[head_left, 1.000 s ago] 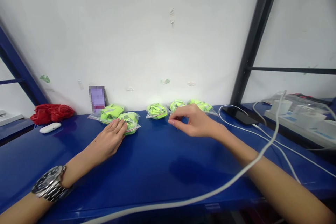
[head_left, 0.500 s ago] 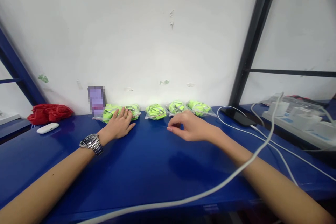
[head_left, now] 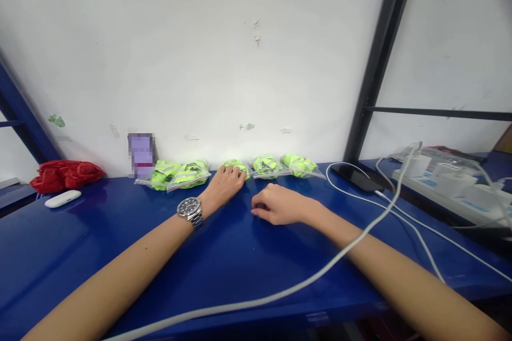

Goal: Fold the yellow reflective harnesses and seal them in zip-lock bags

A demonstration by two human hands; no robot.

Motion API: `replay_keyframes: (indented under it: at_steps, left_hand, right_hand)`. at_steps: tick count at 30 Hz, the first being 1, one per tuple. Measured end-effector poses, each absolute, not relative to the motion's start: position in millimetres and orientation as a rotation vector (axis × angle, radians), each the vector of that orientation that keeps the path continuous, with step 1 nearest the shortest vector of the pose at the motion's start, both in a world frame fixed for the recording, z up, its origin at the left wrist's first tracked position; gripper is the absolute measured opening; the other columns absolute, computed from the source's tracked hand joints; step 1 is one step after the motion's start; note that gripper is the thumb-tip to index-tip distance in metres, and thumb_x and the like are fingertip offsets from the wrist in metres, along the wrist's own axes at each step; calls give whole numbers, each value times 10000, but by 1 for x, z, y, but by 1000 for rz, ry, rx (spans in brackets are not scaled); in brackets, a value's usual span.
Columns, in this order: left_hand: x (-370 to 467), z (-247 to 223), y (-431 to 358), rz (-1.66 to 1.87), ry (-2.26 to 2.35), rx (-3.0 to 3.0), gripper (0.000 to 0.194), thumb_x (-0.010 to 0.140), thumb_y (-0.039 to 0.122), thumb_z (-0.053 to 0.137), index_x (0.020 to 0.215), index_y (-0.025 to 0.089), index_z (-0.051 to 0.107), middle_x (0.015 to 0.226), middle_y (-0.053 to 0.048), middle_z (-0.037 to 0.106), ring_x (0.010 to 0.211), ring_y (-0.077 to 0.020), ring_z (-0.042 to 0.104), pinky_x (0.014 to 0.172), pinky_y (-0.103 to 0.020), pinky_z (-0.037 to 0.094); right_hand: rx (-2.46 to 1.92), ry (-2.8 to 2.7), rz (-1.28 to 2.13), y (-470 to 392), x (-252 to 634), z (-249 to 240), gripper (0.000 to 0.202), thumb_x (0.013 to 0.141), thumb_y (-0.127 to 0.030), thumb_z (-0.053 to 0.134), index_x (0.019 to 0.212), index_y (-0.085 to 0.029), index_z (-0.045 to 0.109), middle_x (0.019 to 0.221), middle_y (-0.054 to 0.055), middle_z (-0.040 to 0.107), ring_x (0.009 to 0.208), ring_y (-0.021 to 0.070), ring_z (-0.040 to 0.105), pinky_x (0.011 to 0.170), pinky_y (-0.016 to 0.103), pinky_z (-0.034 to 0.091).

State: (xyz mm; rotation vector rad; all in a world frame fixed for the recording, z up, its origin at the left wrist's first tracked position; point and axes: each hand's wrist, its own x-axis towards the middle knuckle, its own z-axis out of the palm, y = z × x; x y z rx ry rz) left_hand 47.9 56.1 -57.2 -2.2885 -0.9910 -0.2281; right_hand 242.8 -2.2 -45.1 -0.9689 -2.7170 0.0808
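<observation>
My left hand [head_left: 224,186], with a metal watch [head_left: 190,210] on the wrist, reaches over a bagged reflective vest [head_left: 232,163] by the wall. Its bent fingers rest on that clear bag and hide much of it. My right hand [head_left: 280,204] hovers over the blue table [head_left: 240,266], fingers curled in loosely, with nothing seen in them. Left of my left hand, two more bagged yellow-green vests [head_left: 188,175] overlap. Another pair of bagged vests [head_left: 269,166] lies beyond my right hand, their edges touching. Grey reflective strips show through the plastic.
A white cable [head_left: 296,290] loops across the front and over my right forearm. A dark phone [head_left: 357,177] and white chargers [head_left: 456,178] are at right. At left are a red cloth bundle [head_left: 68,173], a white oval case [head_left: 63,199] and a blurred upright screen [head_left: 142,153].
My left hand has moved right, from the two left bags onto the middle one, and its fingers have bent. A left bag now overlaps its neighbour visibly. My right hand has hardly moved.
</observation>
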Motion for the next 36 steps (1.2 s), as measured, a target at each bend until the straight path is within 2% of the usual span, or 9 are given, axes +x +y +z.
replay_keyframes:
  at_steps: [4, 8, 13, 17, 21, 27, 32, 36]
  left_hand:
    - [48, -58, 59, -261, -1088, -2341, 277, 848, -20, 315, 985, 90, 529, 917, -172, 600, 812, -266, 599, 657, -356, 445]
    - [39, -46, 44, -339, -1151, -2427, 171, 936, 136, 332, 936, 121, 502, 785, -97, 614, 659, -204, 590, 587, -308, 421]
    - [36, -38, 4, -631, -1331, -2795, 227, 981, 318, 330, 829, 193, 443, 581, 20, 586, 501, -138, 566, 529, -251, 401]
    - [36, -42, -17, -794, -1395, -3034, 234, 977, 308, 340, 788, 202, 429, 544, 40, 562, 479, -124, 556, 530, -244, 404]
    - [35, -46, -16, -808, -1341, -2982, 243, 964, 255, 333, 759, 198, 450, 587, 20, 558, 538, -130, 529, 547, -254, 390]
    - [34, -59, -11, -736, -1208, -2849, 236, 979, 252, 299, 799, 195, 440, 786, -35, 578, 690, -158, 534, 635, -284, 402]
    - [33, -62, -15, -632, -1273, -2701, 173, 975, 256, 317, 882, 186, 445, 828, -56, 584, 700, -173, 566, 639, -291, 420]
    - [32, -58, -18, -471, -1268, -2625, 180, 983, 258, 304, 952, 174, 461, 868, -69, 594, 724, -185, 602, 632, -284, 436]
  right_hand:
    - [-951, -2668, 152, 1, 245, -49, 117, 844, -222, 582, 832, -172, 687, 646, 37, 655, 580, 143, 579, 592, 241, 375]
    - [-953, -2494, 320, 5, 243, -54, 186, 902, -277, 527, 811, -158, 635, 660, 38, 664, 571, 133, 599, 582, 233, 397]
    - [-920, -2135, 819, 5, 231, -63, 399, 965, -470, 373, 787, -153, 538, 663, 27, 645, 479, 97, 595, 485, 200, 436]
    - [-898, -1951, 1151, 1, 221, -70, 492, 918, -583, 400, 736, -145, 529, 574, 14, 606, 419, 99, 588, 388, 176, 404]
    - [-878, -1854, 1242, -2, 215, -76, 435, 912, -555, 437, 779, -148, 516, 553, 1, 607, 405, 103, 595, 359, 161, 386]
    - [-815, -1868, 1251, 3, 216, -85, 336, 946, -474, 408, 865, -160, 495, 576, -11, 617, 417, 102, 604, 371, 157, 396]
    - [-796, -1890, 1251, 5, 217, -84, 308, 954, -431, 403, 887, -151, 513, 602, -4, 621, 431, 91, 600, 391, 155, 406]
    - [-823, -1880, 1248, 3, 217, -81, 220, 944, -328, 407, 869, -154, 519, 594, -13, 615, 432, 87, 596, 397, 151, 405]
